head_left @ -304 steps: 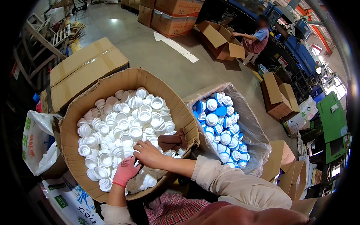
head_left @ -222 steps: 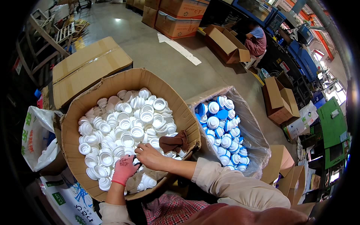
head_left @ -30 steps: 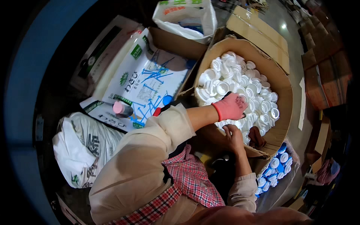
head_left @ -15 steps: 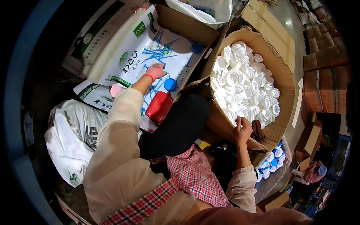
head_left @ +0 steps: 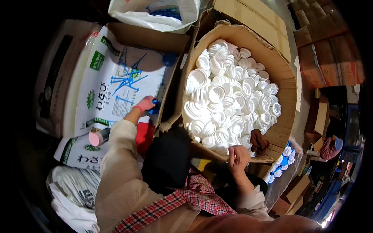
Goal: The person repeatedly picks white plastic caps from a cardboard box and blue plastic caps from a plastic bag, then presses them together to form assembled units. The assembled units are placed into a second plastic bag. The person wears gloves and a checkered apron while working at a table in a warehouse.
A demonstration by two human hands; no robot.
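Observation:
My left hand (head_left: 145, 104), in a pink glove, is low in a paper-lined carton (head_left: 112, 33), its fingers closed at a blue plastic piece (head_left: 155, 107). The exact shape of that piece is partly hidden by the fingers. Beyond the hand, several thin blue plastic sticks with flat heads (head_left: 126, 80) lie loose on the printed paper. A red container (head_left: 144, 133) sits close to my left wrist. At the near rim of a big carton (head_left: 285, 130) of white plastic caps (head_left: 233, 93), my bare right hand (head_left: 238, 158) is raised with its fingers curled together; what they hold, if anything, I cannot make out.
A round blue lid (head_left: 168, 59) is in the paper-lined carton's far corner. Behind stands a white sack (head_left: 155, 21) with more blue sticks. A bag of blue and white parts (head_left: 281, 165) is at right, a pink-topped cup (head_left: 97, 138) at left. Another person (head_left: 330, 147) is farther right.
My view has shifted toward the right. My left hand has come nearer, down beside the red container, and fewer sticks show around it. My right hand has drawn back slightly from the white caps.

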